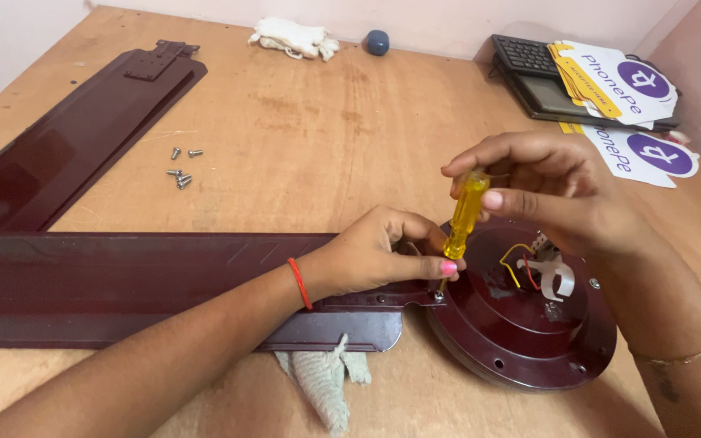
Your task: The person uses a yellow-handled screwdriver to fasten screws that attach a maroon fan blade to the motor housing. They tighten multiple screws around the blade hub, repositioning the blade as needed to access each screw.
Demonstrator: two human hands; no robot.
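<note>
A dark maroon fan motor housing point(521, 332) lies on the wooden table point(302, 146) with yellow and red wires showing on top. A long maroon fan blade point(123, 284) lies across the table with its end bracket at the housing's rim. My right hand point(553, 191) grips the yellow handle of a screwdriver point(464, 215), held upright with its tip on a screw at the bracket. My left hand point(375, 255) rests on the blade's end, fingertips touching the screwdriver shaft near the tip.
A second maroon blade point(83, 130) lies at the back left. Several loose screws point(182, 166) sit beside it. A white cloth point(294, 38) and a blue ball point(377, 42) are at the far edge. A keyboard point(525, 55) and printed cards point(618, 85) are back right. A rag point(322, 381) lies under the blade.
</note>
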